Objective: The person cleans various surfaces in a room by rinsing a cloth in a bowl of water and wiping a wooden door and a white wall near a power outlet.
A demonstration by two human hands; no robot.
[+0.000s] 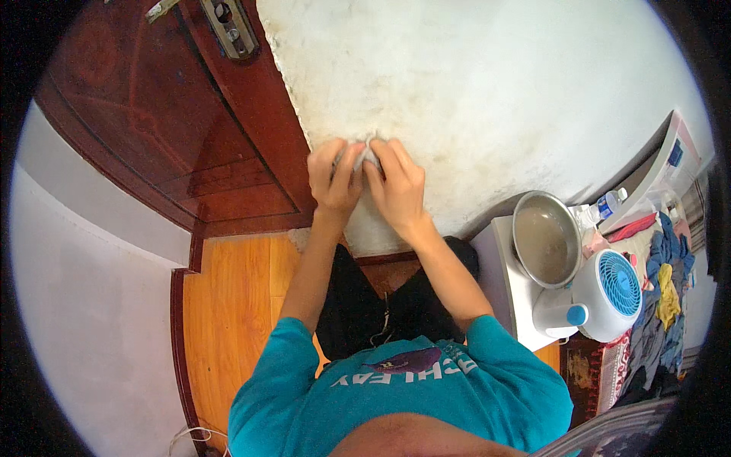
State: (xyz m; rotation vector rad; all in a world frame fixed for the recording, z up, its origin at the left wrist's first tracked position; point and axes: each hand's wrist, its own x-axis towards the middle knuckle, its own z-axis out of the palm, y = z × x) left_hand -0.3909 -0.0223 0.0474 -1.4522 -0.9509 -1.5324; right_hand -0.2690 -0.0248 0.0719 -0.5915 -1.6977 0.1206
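Note:
Both of my hands grip a crumpled greyish-white cloth (370,155) in front of the wall. My left hand (336,177) has its fingers curled over the cloth's left side, close to the edge of the door frame. From the right, my right hand (397,185) pinches the same cloth, thumb and fingers bent inward. Much of the cloth is hidden by my fingers, and I cannot tell whether it touches the wall. Behind it, the white wall (457,85) shows yellowish-brown stains and a ragged plaster edge along the frame.
A dark red door (188,143) with a metal lock plate (231,28) stands at left. To the right, a white cabinet (499,251) bears a metal basin (547,240) of murky water, a plastic bottle (608,204) and a white-and-blue fan (614,291). Beyond lie piled clothes (657,325).

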